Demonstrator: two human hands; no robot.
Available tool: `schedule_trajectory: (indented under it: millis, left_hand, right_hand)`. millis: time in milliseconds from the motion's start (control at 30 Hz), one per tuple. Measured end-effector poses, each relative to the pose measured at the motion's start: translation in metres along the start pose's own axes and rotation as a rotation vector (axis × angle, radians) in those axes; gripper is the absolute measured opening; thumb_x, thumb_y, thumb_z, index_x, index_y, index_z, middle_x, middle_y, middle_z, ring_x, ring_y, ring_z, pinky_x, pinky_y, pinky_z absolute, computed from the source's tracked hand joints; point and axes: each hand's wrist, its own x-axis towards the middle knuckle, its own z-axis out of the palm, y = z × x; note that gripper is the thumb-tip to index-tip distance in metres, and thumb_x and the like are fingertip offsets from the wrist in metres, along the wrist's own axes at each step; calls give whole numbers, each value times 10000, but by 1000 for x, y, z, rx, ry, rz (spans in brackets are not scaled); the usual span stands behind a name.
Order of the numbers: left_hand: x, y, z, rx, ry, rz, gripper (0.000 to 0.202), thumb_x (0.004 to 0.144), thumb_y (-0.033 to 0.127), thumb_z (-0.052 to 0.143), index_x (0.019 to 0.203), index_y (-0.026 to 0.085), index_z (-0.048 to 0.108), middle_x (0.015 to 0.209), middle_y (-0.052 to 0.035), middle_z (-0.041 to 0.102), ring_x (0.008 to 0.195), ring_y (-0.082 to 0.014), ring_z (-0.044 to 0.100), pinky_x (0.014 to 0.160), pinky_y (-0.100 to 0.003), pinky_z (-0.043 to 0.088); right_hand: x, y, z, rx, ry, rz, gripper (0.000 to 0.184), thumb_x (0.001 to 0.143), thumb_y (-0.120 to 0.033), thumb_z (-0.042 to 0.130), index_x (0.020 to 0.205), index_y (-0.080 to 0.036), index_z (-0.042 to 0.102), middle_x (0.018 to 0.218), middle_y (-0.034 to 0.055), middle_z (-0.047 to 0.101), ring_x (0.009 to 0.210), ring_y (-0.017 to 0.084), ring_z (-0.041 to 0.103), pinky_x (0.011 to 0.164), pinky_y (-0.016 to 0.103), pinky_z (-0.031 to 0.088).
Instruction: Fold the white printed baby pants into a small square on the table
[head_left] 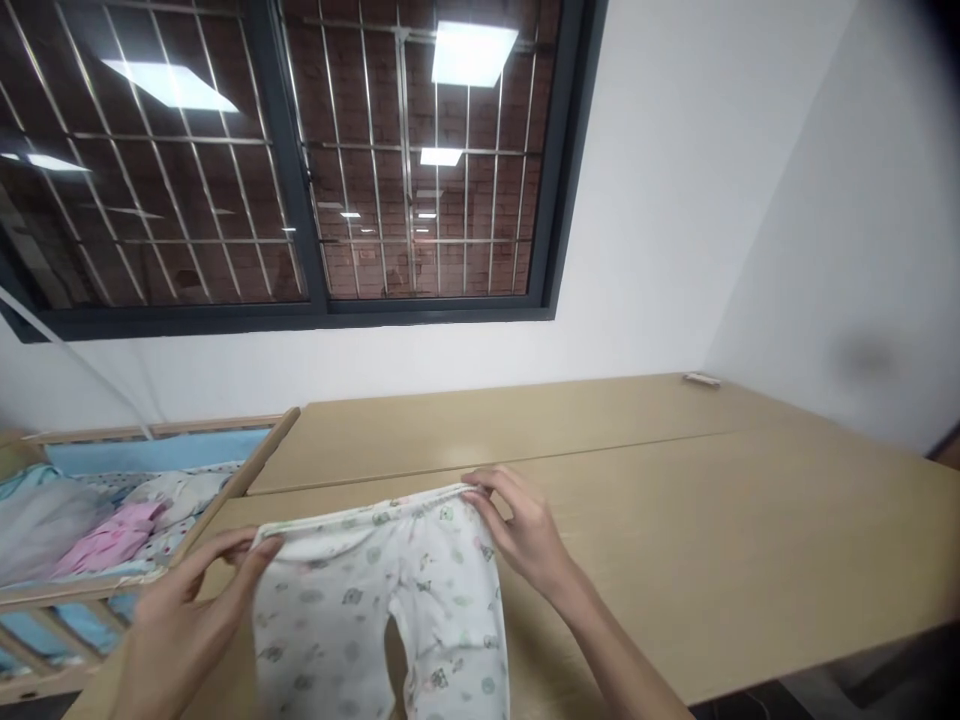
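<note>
A small pair of white baby pants (442, 590) with a pale animal-and-dot print hangs between my hands, its waistband stretched across. My left hand (187, 610) pinches the left corner of the waistband between thumb and fingers. At the right corner, my right hand (517, 520) grips the band the same way, a little higher than the left. A gap shows between the two legs, and their lower ends run out of the bottom of the view.
Beneath and beyond the pants spreads a wooden table (675, 540) with a seam. A wooden crib (277, 445) with blue lining, holding a pink cloth (112, 540) and bedding, adjoins it at left. A small flat object (701, 380) lies at the far corner, near the wall. Behind is a barred window (315, 200).
</note>
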Motion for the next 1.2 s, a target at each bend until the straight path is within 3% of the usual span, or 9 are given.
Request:
schedule_trajectory:
  millis: [100,200,367,467,600,800,1000,1100,1200]
  left_hand:
    - [18,4,45,-139,-160,10,459,795,695,620,920,263,717,903,4,746,849,-218,682,740,-288,537]
    - [25,-9,95,-248,-335,27,486,870,664,546,996,221,700,893,-18,736,816,-208,669,740,-287,528]
    - [16,-43,172,-100,-475,25,458,955,586,408,950,206,664,952,-46,711,865,-212,659,767,-305,514]
    - [13,-57,205,-4,-505,15,385,967,500,406,885,209,644,966,-67,701,910,-229,654,800,-327,495]
    - [21,-66,234,120,-543,12,283,976,369,417,889,205,631,937,-76,699,895,-231,651,801,-326,460]
    - [42,-63,257,250,-545,8,260,988,299,410,993,172,637,1073,-131,694,1040,-265,624,879,-346,422]
    - [51,-36,249,296,-547,-17,272,990,260,389,1074,136,617,1118,-158,652,1093,-282,588,912,-360,413]
    - [34,-3,237,278,-541,7,317,984,229,365,1193,101,566,1232,-207,578,1196,-310,530,976,-402,394]
    - [-14,44,217,174,-681,142,243,967,239,419,1106,176,608,1140,-117,632,1107,-244,583,952,-342,425]
  right_hand:
    - [1,35,8,-46,-43,103,195,1012,-191,488,1110,-221,654,1036,77,656,973,201,643,872,342,518]
    - [-9,79,24,-62,-130,244,241,1001,-166,442,1106,-207,656,1076,89,646,1004,208,635,885,347,509]
    - [-35,159,60,-110,-267,395,249,900,-74,460,958,-171,682,995,86,682,976,218,631,885,338,486]
    - [-43,197,82,-138,-303,451,252,855,-49,465,882,-165,687,937,74,686,932,211,628,869,320,478]
    - [-39,234,105,-161,-293,497,236,803,-34,505,847,-172,691,900,58,665,907,201,615,847,294,470]
    - [-26,272,126,-185,-216,594,231,765,-36,536,872,-177,684,948,50,594,905,174,572,856,270,453]
    - [-17,286,131,-117,-204,705,175,756,-53,568,850,-164,666,790,11,585,760,152,563,771,260,464]
    - [-15,284,127,-58,-204,754,138,767,-87,580,851,-164,657,699,-11,582,673,144,549,671,243,460]
    - [-12,279,120,0,-203,779,70,773,-130,603,815,-162,649,675,-9,597,654,140,549,627,230,448]
